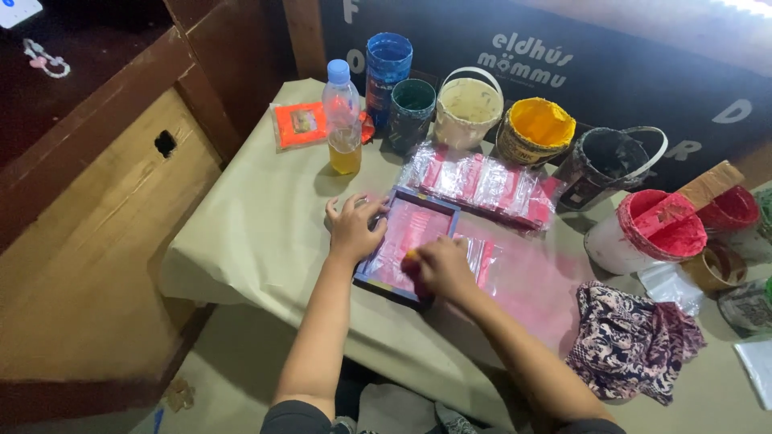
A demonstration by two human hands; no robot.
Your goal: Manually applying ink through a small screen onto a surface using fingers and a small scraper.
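A small printing screen with a blue frame [441, 206] and pink-stained mesh lies on the paper-covered table [257, 233]. My left hand [352, 227] presses on the frame's left edge, fingers spread. My right hand [441, 269] is closed around a small yellowish tool on the mesh near the frame's lower right side. Pink plastic bags lie under and beside the screen, on a pink-stained patch [531, 281].
Behind stand a plastic bottle of yellow liquid [343, 120], a blue can [388, 68], a green tub [412, 108], a cream bucket [469, 106], yellow bucket [536, 130], black bucket [607, 161] and red bucket [651, 231]. A stack of pink packets [482, 185], a patterned cloth [627, 341].
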